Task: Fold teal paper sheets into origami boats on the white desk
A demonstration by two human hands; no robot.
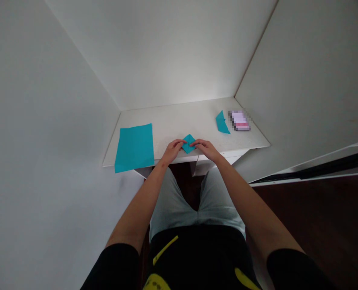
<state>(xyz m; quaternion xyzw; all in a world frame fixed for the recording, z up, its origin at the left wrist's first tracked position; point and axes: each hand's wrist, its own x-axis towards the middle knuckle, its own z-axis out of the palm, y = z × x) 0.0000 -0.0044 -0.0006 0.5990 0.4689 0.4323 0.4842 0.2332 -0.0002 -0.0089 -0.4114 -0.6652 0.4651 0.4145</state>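
Observation:
Between my two hands, close to the front edge of the desk, is a small blue folded paper in a diamond shape with a crease down its middle. My left hand pinches its left corner, thumb and fingers together. On the opposite corner, my right hand grips the paper, with its fingertips reaching over the top face. The undersides of the fingers are hidden.
A large blue paper sheet lies at the left, its near edge overhanging the white desk. A folded blue paper boat rests at the right, beside a blurred phone. Walls enclose the back and sides.

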